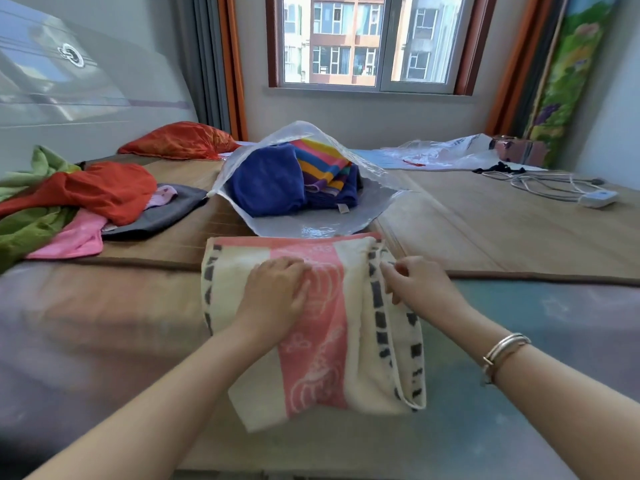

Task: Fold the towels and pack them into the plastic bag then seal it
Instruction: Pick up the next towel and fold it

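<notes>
The cream-and-pink folded terry towel (311, 327) lies under the left hand (277, 292), pressed flat with fingers spread. The right hand (415, 282) pinches its right edge (the dark-patterned border).

The plastic bag (301, 230) hides the striped towel's (322, 164) far end.

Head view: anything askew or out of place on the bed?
Nothing damaged or spilled. The pink-and-cream towel under the left hand is folded unevenly: its right edge stands up where the right hand pinches it. Unfolded cloths lie heaped at left; the plastic bag gapes open.
</notes>
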A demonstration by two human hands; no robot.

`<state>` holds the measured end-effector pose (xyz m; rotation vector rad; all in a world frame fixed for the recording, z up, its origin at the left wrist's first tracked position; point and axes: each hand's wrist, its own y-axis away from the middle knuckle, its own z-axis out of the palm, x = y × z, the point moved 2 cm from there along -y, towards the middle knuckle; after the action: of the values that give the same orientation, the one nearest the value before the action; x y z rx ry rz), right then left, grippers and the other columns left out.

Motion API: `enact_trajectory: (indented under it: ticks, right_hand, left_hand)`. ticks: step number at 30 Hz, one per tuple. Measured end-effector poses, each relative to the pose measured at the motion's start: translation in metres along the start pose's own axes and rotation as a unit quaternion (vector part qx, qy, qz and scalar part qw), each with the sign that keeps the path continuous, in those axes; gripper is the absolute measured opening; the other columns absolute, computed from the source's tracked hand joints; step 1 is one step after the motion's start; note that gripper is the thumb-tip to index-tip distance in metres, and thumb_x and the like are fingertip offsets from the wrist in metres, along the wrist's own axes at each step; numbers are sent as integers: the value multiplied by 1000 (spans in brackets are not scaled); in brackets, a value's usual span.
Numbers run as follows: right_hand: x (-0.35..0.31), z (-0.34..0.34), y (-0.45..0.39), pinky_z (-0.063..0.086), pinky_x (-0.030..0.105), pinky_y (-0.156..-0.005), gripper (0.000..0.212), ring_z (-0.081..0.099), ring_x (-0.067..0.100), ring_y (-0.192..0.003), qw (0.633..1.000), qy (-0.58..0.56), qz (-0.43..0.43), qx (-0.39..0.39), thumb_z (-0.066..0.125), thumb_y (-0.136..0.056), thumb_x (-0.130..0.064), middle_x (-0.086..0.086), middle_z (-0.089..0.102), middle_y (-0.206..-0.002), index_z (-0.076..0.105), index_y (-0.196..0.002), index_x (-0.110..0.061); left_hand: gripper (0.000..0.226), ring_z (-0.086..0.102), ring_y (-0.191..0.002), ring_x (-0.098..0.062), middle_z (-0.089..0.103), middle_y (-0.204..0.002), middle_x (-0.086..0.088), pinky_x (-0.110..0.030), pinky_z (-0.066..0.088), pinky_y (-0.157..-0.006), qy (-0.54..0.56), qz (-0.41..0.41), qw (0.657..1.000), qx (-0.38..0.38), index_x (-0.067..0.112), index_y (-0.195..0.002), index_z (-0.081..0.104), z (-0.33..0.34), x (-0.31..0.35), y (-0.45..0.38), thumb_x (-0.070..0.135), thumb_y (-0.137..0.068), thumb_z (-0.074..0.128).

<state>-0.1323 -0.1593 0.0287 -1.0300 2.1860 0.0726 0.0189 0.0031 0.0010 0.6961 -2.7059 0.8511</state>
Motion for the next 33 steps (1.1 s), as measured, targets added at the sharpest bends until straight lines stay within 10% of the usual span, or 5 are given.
enact_trajectory:
  ticks: [4, 9, 20, 29, 33]
  right_hand:
    - [30, 12, 43, 54, 32, -65, 32, 65, 13, -70, 983, 85, 45, -158, 57, -87, -48, -4, 69, -77, 63, -81, -16]
    - [52, 22, 66, 50, 30, -67, 31, 60, 14, -82, 981, 144, 14, -131, 61, -86, -47, -7, 61, -89, 57, -93, -18]
    - [70, 6, 64, 49, 31, -59, 21, 53, 18, -61, 983, -29, 92, -159, 60, -74, -17, 0, 50, -61, 40, -66, -16]
    - [91, 4, 67, 50, 30, -61, 16, 66, 15, -71, 971, 44, 118, -203, 58, -78, -19, 5, 66, -82, 55, -87, -6]
    - [76, 11, 61, 55, 33, -72, 13, 65, 18, -81, 977, -109, 112, -145, 63, -85, -20, 4, 68, -92, 58, -95, -13]
  left_hand:
    - [56, -7, -149, -20, -7, -161, 15, -52, 1, -117, -31, -57, 986, -155, 39, -153, 10, 28, 2, 9, 52, -101, 24]
    - [59, -30, -143, -13, -31, -152, 22, -51, -16, -116, -31, -55, 982, -176, 47, -148, -13, 37, -3, 16, 57, -99, 18]
    - [65, -39, -137, -13, -41, -147, 23, -50, -21, -114, -51, -51, 983, -167, 53, -137, -27, 45, -4, 19, 68, -92, 17]
    - [82, -41, -137, -20, -43, -148, 15, -54, -19, -113, -86, -39, 981, -172, 52, -136, -33, 47, -5, 21, 78, -82, 23]
    - [79, -42, -136, -26, -42, -150, 10, -60, -18, -112, -87, -24, 984, -157, 58, -136, -29, 46, 2, 23, 78, -83, 26]
